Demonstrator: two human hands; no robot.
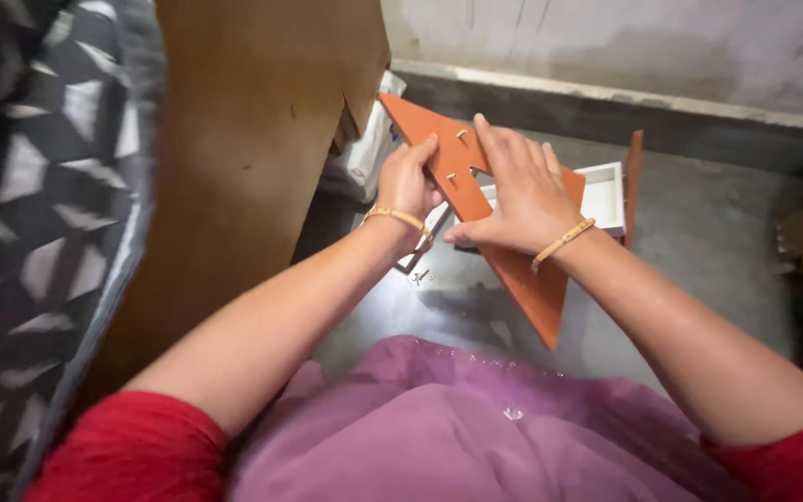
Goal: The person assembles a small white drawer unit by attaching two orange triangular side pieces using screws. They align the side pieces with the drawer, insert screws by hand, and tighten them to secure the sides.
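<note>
Beside the brown cabinet, both hands grip an orange panel. Left hand fingers pinch its edge; right hand fingers lie spread, hiding its middle. Small pegs blur.

The single head-worn camera looks steeply down and forward from just above the person's lap, close to both forearms, facing the grey concrete floor and far plastered wall.
</note>
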